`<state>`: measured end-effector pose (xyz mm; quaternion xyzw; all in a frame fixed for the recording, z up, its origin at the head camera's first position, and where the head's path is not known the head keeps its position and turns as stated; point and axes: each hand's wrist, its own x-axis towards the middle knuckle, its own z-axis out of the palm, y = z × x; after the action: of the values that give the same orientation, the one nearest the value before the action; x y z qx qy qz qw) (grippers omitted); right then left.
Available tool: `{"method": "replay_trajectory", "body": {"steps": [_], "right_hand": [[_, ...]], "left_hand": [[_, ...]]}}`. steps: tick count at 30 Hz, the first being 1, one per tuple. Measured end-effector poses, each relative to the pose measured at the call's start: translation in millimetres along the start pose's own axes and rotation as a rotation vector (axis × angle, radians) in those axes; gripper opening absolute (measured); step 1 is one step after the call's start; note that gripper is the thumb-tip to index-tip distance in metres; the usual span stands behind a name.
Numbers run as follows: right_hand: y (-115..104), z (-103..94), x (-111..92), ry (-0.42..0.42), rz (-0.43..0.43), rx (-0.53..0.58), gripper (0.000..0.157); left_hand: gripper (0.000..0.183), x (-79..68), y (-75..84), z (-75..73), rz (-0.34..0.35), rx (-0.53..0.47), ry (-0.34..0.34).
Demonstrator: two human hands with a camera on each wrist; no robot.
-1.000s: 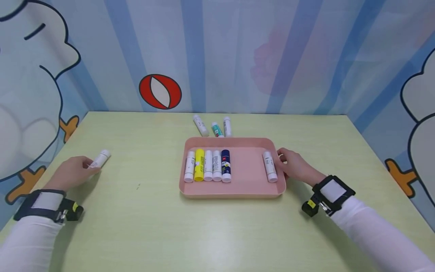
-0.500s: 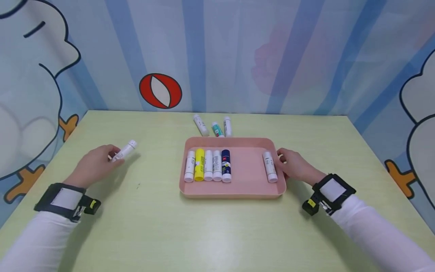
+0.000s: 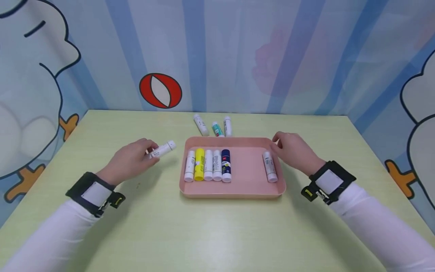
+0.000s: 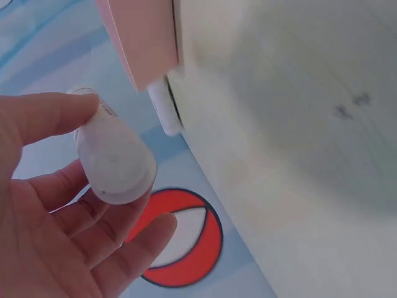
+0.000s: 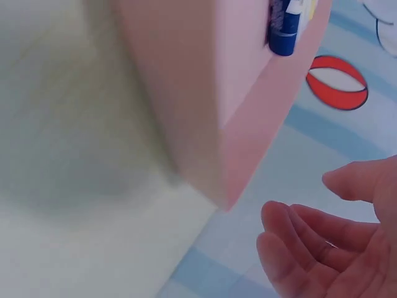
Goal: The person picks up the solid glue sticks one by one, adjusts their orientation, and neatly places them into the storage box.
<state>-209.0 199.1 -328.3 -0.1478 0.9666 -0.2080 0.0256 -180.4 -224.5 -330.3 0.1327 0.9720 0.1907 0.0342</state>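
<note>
My left hand [image 3: 130,160] pinches a white glue stick [image 3: 163,149] between thumb and fingers, raised over the table left of the pink tray [image 3: 248,190]. In the left wrist view the glue stick [image 4: 118,164] points its round white end at the camera. My right hand [image 3: 295,151] hovers by the tray's back right corner, fingers loosely bent and holding nothing. Inside the tray, a row of several glue sticks stands along the left: white ones, a yellow one [image 3: 199,164] and a dark blue one [image 3: 225,166]. A lone white glue stick [image 3: 270,166] lies near the right wall.
Behind the tray lie two more white glue sticks, a left one [image 3: 201,125] and a right one [image 3: 227,126], with a teal one [image 3: 217,129] between them. A printed curtain [image 3: 224,56] hangs along the table's back edge.
My left hand has lifted the white glue stick and carried it rightward toward the tray. My right hand has risen off the tray's right side, up and slightly back.
</note>
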Motion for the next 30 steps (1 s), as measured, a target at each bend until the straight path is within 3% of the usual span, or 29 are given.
{"method": "replay_trajectory", "body": {"steps": [5, 11, 16, 22, 26, 30], "right_hand": [[-27, 2.4, 2, -0.015, -0.088, -0.02, 0.034], [-53, 12.5, 1, -0.103, -0.156, -0.057, 0.052], [-70, 19.6, 2, -0.117, -0.255, -0.103, 0.061], [-84, 29.0, 5, -0.156, -0.334, -0.034, 0.071], [-89, 35.4, 7, -0.164, -0.404, 0.035, 0.071], [-93, 39.7, 8, -0.164, -0.468, 0.071, 0.057]], "left_hand": [[0.037, 7.4, 24.1, 4.2, 0.073, 0.085, -0.018], [0.038, 15.5, 46.2, 8.5, 0.212, 0.196, -0.014], [0.038, 18.3, 61.3, 13.1, 0.319, 0.233, -0.021], [0.035, 17.1, 79.8, 19.5, 0.421, 0.252, -0.026], [0.035, 15.9, 88.7, 22.7, 0.468, 0.258, -0.023], [0.033, 14.5, 94.5, 24.4, 0.496, 0.265, -0.022]]}}
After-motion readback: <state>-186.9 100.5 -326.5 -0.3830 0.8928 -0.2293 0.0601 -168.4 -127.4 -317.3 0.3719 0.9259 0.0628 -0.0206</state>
